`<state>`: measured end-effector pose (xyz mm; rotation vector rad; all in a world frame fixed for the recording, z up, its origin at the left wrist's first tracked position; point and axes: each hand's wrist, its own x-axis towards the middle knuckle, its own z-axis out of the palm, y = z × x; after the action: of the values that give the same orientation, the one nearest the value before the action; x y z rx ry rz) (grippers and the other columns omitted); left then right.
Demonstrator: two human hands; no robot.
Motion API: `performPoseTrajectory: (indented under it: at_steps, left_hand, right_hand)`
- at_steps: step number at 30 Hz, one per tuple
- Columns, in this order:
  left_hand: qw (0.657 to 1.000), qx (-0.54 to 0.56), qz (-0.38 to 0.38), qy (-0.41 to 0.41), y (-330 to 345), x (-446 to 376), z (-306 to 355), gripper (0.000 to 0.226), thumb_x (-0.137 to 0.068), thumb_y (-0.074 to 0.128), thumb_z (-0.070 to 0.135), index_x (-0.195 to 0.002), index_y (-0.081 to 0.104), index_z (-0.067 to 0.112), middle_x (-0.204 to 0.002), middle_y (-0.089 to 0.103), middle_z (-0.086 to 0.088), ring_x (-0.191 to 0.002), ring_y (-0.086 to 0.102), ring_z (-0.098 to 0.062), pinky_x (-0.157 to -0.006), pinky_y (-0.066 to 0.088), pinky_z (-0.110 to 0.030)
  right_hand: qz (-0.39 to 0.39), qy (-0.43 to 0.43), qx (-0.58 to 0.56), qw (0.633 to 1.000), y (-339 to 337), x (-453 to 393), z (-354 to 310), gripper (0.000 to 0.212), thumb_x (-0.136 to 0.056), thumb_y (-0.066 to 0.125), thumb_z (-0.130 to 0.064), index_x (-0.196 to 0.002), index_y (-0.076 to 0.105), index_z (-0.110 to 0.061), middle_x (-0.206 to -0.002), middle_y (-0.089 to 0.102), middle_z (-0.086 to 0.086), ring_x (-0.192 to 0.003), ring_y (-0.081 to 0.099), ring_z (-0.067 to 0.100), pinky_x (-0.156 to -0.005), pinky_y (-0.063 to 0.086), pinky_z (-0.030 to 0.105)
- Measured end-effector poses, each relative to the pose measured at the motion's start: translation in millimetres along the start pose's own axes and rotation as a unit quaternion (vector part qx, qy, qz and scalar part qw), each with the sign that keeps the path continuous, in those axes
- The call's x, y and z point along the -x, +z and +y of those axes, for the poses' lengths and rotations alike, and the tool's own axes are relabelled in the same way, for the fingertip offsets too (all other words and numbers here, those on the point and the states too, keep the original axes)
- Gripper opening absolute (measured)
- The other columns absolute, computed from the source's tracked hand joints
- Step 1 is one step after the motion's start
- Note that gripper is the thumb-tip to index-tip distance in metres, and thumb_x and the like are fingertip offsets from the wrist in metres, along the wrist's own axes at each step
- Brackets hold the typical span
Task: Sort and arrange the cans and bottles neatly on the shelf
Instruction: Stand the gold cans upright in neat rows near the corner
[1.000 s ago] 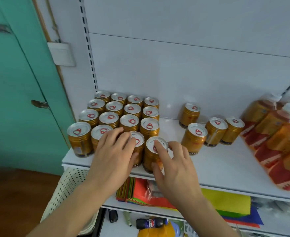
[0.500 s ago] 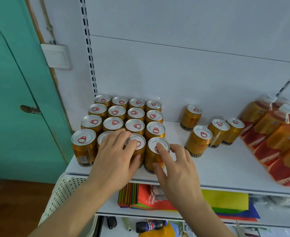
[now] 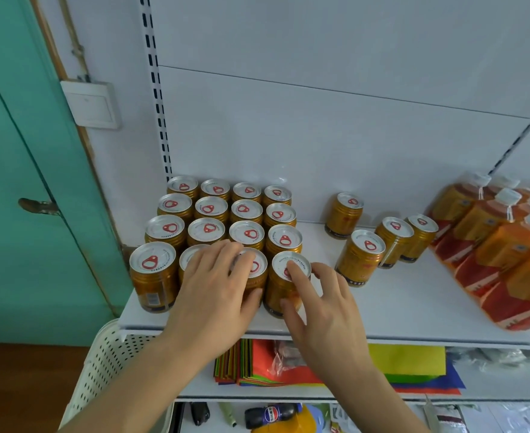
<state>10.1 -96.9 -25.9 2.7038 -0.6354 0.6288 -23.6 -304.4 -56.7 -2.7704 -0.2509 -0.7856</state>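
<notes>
Squaring up the front row of a block of gold cans is the step in hand, as far as I can judge. That block [image 3: 226,210] fills the left end of the shelf [image 3: 413,314], four wide and four deep, running from the back panel out to the front edge. The left hand [image 3: 213,295] lies flat over the two middle cans of the front row, fingers loosely spread across their lids and thumb down the side of one. The right hand [image 3: 323,304] is on the front-right can [image 3: 284,282]: forefinger resting on the lid, thumb against the lower wall, other fingers fanned past its right side. It reads as a light nudging hold; I cannot tell if the can is truly pinched. That can stands upright at the block's front right corner, touching its neighbours.

Much looks done: the sixteen cans stand in fairly straight rows. Left over are four loose cans [image 3: 360,257] scattered near the middle of the shelf, one close to the back panel and three further forward, all well apart from the block. They would probably form a fifth column. At the right end, orange bottles [image 3: 488,245] with white caps lean in a slanting bunch, some lying toward the front edge, and appear not yet straightened. So roughly two thirds finished, by my estimate.
</notes>
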Motion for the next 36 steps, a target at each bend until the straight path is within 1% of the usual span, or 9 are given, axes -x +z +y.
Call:
performPoseTrajectory:
  at_steps: [3, 6, 12, 17, 21, 26, 29, 32, 36]
  left_hand:
    - [1.000, 0.006, 0.007, 0.001, -1.6, -5.5, 6.0, 0.051, -0.096, 0.061, 0.050, -0.134, 0.058, 0.015, -0.137, 0.057, -0.006, -0.133, 0.051, -0.031, -0.110, 0.045, -0.053]
    - [0.999, 0.027, 0.012, 0.020, -2.6, -18.7, 19.4, 0.054, -0.099, 0.053, 0.053, -0.136, 0.059, 0.013, -0.137, 0.058, -0.007, -0.134, 0.051, -0.031, -0.110, 0.046, -0.053]
    - [0.997, 0.046, -0.004, 0.069, 13.1, -69.4, 65.8, 0.056, -0.098, 0.051, 0.054, -0.136, 0.060, 0.014, -0.137, 0.059, -0.006, -0.131, 0.053, -0.031, -0.108, 0.047, -0.050]
    - [0.992, 0.030, -0.075, 0.099, 36.3, -114.8, 110.6, 0.059, -0.102, 0.049, 0.058, -0.149, 0.049, 0.022, -0.146, 0.053, -0.001, -0.135, 0.047, -0.028, -0.111, 0.042, -0.048]
    - [0.988, 0.008, -0.117, 0.104, 65.9, -141.3, 136.1, 0.056, -0.105, 0.046, 0.055, -0.153, 0.046, 0.028, -0.156, 0.045, 0.002, -0.142, 0.039, -0.025, -0.117, 0.034, -0.045]
    - [0.987, -0.018, -0.130, 0.094, 80.6, -149.4, 137.8, 0.042, -0.104, 0.049, 0.051, -0.137, 0.061, 0.028, -0.144, 0.059, 0.006, -0.134, 0.051, -0.023, -0.112, 0.039, -0.043]
    - [0.988, -0.032, -0.131, 0.072, 78.0, -149.1, 129.4, 0.040, -0.104, 0.051, 0.052, -0.135, 0.063, 0.030, -0.145, 0.059, 0.006, -0.134, 0.050, -0.022, -0.111, 0.039, -0.044]
    - [0.989, -0.056, -0.132, 0.039, 71.7, -152.6, 113.6, 0.039, -0.102, 0.054, 0.053, -0.132, 0.066, 0.032, -0.144, 0.059, 0.007, -0.132, 0.048, -0.023, -0.108, 0.040, -0.044]
    - [0.987, -0.072, -0.145, 0.012, 61.1, -152.2, 89.8, 0.039, -0.102, 0.054, 0.053, -0.134, 0.066, 0.035, -0.141, 0.056, 0.006, -0.134, 0.044, -0.024, -0.107, 0.040, -0.047]
  right_hand:
    - [-0.015, 0.016, -0.003, 1.000, -7.1, 3.6, 2.7, 0.063, -0.102, 0.052, -0.054, -0.157, 0.046, -0.023, -0.151, 0.052, 0.012, -0.134, 0.053, 0.036, -0.101, 0.056, 0.051]
    - [0.008, 0.036, -0.022, 0.999, -21.2, 5.2, 19.4, 0.063, -0.107, 0.051, -0.054, -0.159, 0.047, -0.020, -0.154, 0.050, 0.011, -0.142, 0.048, 0.034, -0.106, 0.052, 0.053]
    - [0.068, 0.037, 0.027, 0.997, -48.4, -13.4, 95.9, 0.050, -0.105, 0.059, -0.038, -0.146, 0.060, -0.008, -0.138, 0.061, 0.013, -0.134, 0.052, 0.039, -0.108, 0.047, 0.054]
    - [0.076, 0.025, 0.043, 0.996, -57.5, -59.9, 166.6, 0.044, -0.101, 0.059, -0.033, -0.134, 0.069, -0.006, -0.125, 0.070, 0.012, -0.126, 0.054, 0.037, -0.111, 0.045, 0.052]
    - [-0.063, 0.021, 0.013, 0.998, -55.7, -116.9, 203.4, 0.050, -0.100, 0.053, -0.037, -0.145, 0.063, -0.018, -0.137, 0.067, 0.007, -0.137, 0.051, 0.035, -0.113, 0.045, 0.051]
    - [-0.239, -0.028, 0.046, 0.969, -42.0, -184.1, 214.7, 0.056, -0.105, 0.054, -0.042, -0.159, 0.047, -0.030, -0.155, 0.056, 0.006, -0.146, 0.043, 0.031, -0.121, 0.035, 0.043]
    - [-0.278, -0.057, 0.053, 0.957, -30.3, -207.4, 210.7, 0.043, -0.103, 0.059, -0.041, -0.146, 0.062, -0.033, -0.142, 0.066, 0.003, -0.129, 0.057, 0.027, -0.106, 0.049, 0.042]
    - [-0.300, -0.063, 0.045, 0.951, -25.9, -220.9, 206.7, 0.033, -0.104, 0.061, -0.036, -0.135, 0.072, -0.033, -0.132, 0.070, 0.000, -0.106, 0.063, 0.023, -0.092, 0.051, 0.034]
    - [-0.281, -0.080, -0.020, 0.956, -13.6, -227.7, 192.4, 0.029, -0.099, 0.069, -0.041, -0.126, 0.078, -0.034, -0.123, 0.073, -0.003, -0.114, 0.063, 0.020, -0.094, 0.052, 0.037]
